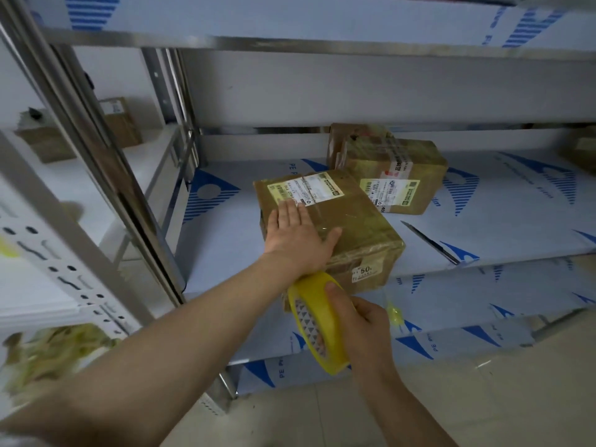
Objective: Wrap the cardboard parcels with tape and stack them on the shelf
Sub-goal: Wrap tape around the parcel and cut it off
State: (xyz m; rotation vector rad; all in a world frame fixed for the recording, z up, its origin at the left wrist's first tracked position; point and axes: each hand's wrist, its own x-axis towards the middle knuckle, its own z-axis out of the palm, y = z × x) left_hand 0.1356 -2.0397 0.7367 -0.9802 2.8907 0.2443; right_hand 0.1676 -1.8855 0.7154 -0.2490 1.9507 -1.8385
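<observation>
Mid-wrap on my end. Front parcel (354, 221) sits on the middle shelf (500, 201), its near corner hanging over the front edge. Left hand (298, 235) is flat on its top, fingers straight and spread, pinning it down. Right hand (362, 324) is curled round the yellow tape roll (317, 321), held up against the parcel's near lower edge.

The top looks glossy, so I judge some tape is already on. I can't tell from this angle whether a strand runs from the roll to the box.

Done: second parcel (400, 179) and third parcel (346, 135) are taped and parked at the back of the same shelf, the second against the front of the third.

Left: finish this wrap, cut, push it back with the others.

That tier holds the three parcels plus a thin dark blade-like tool (430, 242) lying loose to the right. The neighbouring rack (151, 162) on the left carries two more boxes.
</observation>
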